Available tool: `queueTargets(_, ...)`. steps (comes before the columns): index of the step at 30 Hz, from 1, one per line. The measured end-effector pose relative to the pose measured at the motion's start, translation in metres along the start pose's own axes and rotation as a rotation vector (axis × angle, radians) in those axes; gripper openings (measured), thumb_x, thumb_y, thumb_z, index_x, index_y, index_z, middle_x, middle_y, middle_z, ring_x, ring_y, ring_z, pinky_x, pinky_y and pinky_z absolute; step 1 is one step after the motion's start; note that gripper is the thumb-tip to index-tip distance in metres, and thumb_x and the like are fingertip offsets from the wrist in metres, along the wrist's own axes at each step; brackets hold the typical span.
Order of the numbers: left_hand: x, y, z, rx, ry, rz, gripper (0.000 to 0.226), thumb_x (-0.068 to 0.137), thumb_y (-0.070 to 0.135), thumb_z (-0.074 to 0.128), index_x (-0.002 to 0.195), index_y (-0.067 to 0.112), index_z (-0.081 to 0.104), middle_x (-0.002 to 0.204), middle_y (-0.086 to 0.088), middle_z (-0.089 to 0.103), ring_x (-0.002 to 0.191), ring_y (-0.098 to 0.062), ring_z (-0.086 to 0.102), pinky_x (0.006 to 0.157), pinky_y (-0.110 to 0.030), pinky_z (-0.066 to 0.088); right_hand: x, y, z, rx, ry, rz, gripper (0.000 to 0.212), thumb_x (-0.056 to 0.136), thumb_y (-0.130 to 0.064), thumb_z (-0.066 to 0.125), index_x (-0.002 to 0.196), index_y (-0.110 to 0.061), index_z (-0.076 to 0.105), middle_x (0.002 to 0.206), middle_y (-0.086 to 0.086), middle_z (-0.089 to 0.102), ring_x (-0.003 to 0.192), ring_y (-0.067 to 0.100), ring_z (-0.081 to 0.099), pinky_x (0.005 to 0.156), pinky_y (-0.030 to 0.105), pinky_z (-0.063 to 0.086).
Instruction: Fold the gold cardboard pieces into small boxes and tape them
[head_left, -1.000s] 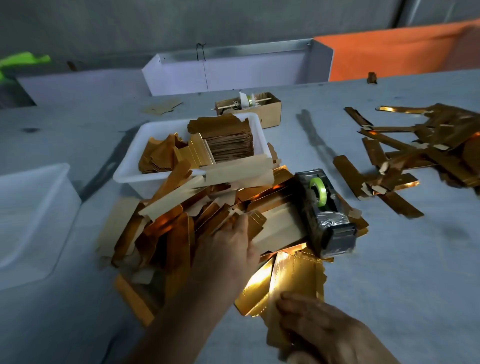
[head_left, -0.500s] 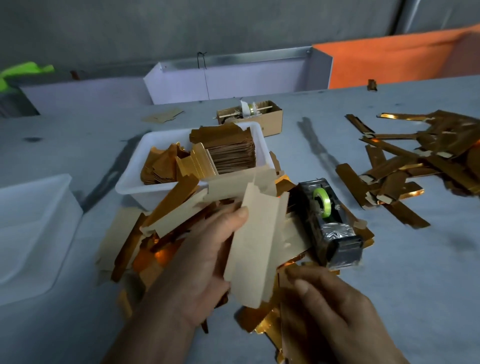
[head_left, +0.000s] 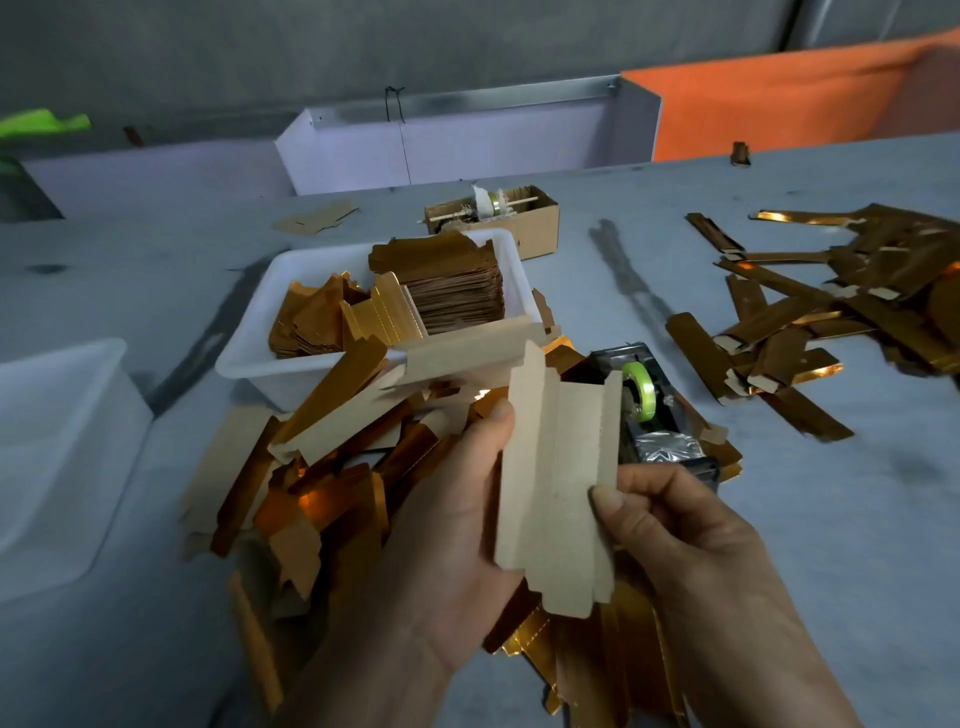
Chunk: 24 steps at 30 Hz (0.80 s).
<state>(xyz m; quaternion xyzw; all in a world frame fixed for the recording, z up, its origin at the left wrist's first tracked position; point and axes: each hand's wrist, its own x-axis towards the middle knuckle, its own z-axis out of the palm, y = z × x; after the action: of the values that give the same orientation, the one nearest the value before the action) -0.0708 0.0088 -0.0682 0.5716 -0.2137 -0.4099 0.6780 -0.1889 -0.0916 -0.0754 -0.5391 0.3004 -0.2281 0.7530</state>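
While loose gold pieces (head_left: 332, 483) lie heaped on the bench (head_left: 831, 519) at left, left hand (head_left: 441, 545) grips 1 cardboard piece (head_left: 558, 488) by its left edge, plain side up; right hand (head_left: 691, 540) pinches its right edge. 1 tape dispenser (head_left: 654, 415) sits just behind, w/ more folded strips (head_left: 831, 312) far right.

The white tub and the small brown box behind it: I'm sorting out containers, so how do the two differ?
The white tub is smooth pale plastic; the small brown box is plain cardboard. The white tub looks the bigger and sits nearer, against the loose pile of gold pieces; the small brown box stands behind it, apart from the pile. The white tub holds stacked gold cardboard blanks; the small brown box holds a stick with a roll on it. Both are open-topped and rest on the grey table.
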Motion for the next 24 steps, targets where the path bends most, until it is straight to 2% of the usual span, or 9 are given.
queueTargets(2,-0.006,-0.001,0.004,0.068,0.129,0.094,0.067,0.080,-0.001,0.070,0.130,0.036,0.045,0.105,0.037,0.048,0.106,0.029,0.040,0.084,0.008,0.030,0.001,0.000,0.000,-0.024,0.029,-0.039,0.013,0.061,-0.028,0.064,0.070,-0.019,0.066,0.073,0.003,0.072,0.070,0.014,0.071,0.052,0.023,0.055)
queueTargets(3,-0.010,-0.001,0.005,0.106,0.113,0.069,0.067,0.084,-0.005,0.064,0.132,0.036,0.041,0.104,0.045,0.046,0.101,0.034,0.037,0.081,0.010,0.028,0.001,0.000,0.000,-0.036,0.038,-0.054,0.012,0.060,-0.029,0.065,0.069,-0.020,0.066,0.074,0.003,0.072,0.071,0.013,0.071,0.052,0.023,0.055)
queueTargets(5,-0.011,-0.004,0.012,0.224,0.042,0.167,0.041,0.093,0.012,0.058,0.126,0.036,0.055,0.108,0.030,0.061,0.096,0.018,0.055,0.080,-0.001,0.043,0.002,-0.001,0.000,-0.054,0.047,-0.070,0.013,0.060,-0.030,0.065,0.068,-0.020,0.066,0.074,0.003,0.071,0.071,0.012,0.070,0.051,0.022,0.055)
queueTargets(6,-0.012,-0.001,0.014,0.201,0.021,0.067,0.026,0.091,0.032,0.059,0.114,0.040,0.065,0.103,0.013,0.069,0.095,0.003,0.064,0.083,-0.015,0.051,0.001,-0.001,0.001,-0.057,0.046,-0.074,0.013,0.061,-0.030,0.064,0.069,-0.020,0.066,0.074,0.002,0.071,0.070,0.013,0.070,0.051,0.021,0.054)
queueTargets(8,-0.012,-0.002,0.016,0.233,-0.005,-0.010,0.019,0.078,0.056,0.058,0.093,0.050,0.068,0.097,0.009,0.072,0.094,-0.010,0.068,0.086,-0.033,0.055,0.000,-0.001,0.001,-0.068,0.030,-0.071,0.017,0.062,-0.032,0.063,0.072,-0.019,0.066,0.074,0.001,0.072,0.068,0.013,0.070,0.050,0.019,0.053)
queueTargets(13,-0.013,-0.002,0.019,0.432,0.168,0.141,0.012,0.092,0.032,0.053,0.093,0.034,0.065,0.084,0.016,0.072,0.079,-0.001,0.069,0.063,-0.019,0.057,-0.004,-0.002,0.004,-0.102,0.015,-0.075,0.020,0.064,-0.034,0.059,0.074,-0.021,0.069,0.075,-0.002,0.072,0.066,0.011,0.069,0.050,0.017,0.052)
queueTargets(18,-0.014,-0.001,0.028,0.505,0.243,0.210,0.032,0.092,0.024,0.056,0.117,0.043,0.047,0.091,0.016,0.072,0.088,0.000,0.066,0.070,-0.018,0.056,-0.003,-0.001,0.002,-0.191,0.093,-0.109,0.013,0.061,-0.035,0.063,0.070,-0.025,0.065,0.062,0.000,0.063,0.056,0.010,0.060,0.051,0.019,0.047)
queueTargets(22,-0.017,0.001,0.031,0.561,0.226,0.230,0.039,0.094,0.016,0.055,0.108,0.052,0.048,0.103,0.027,0.062,0.094,0.011,0.061,0.065,-0.004,0.047,-0.007,-0.003,0.001,-0.106,0.054,-0.101,0.011,0.061,-0.029,0.066,0.067,-0.019,0.065,0.055,0.003,0.060,0.049,0.010,0.057,0.047,0.018,0.048)
queueTargets(24,-0.018,0.001,0.032,0.641,0.211,0.217,0.035,0.096,0.019,0.051,0.105,0.053,0.055,0.105,0.029,0.059,0.093,0.007,0.061,0.063,-0.002,0.045,-0.008,-0.002,0.001,-0.068,0.029,-0.087,0.010,0.061,-0.027,0.067,0.066,-0.018,0.065,0.055,0.005,0.059,0.048,0.012,0.056,0.046,0.019,0.049)
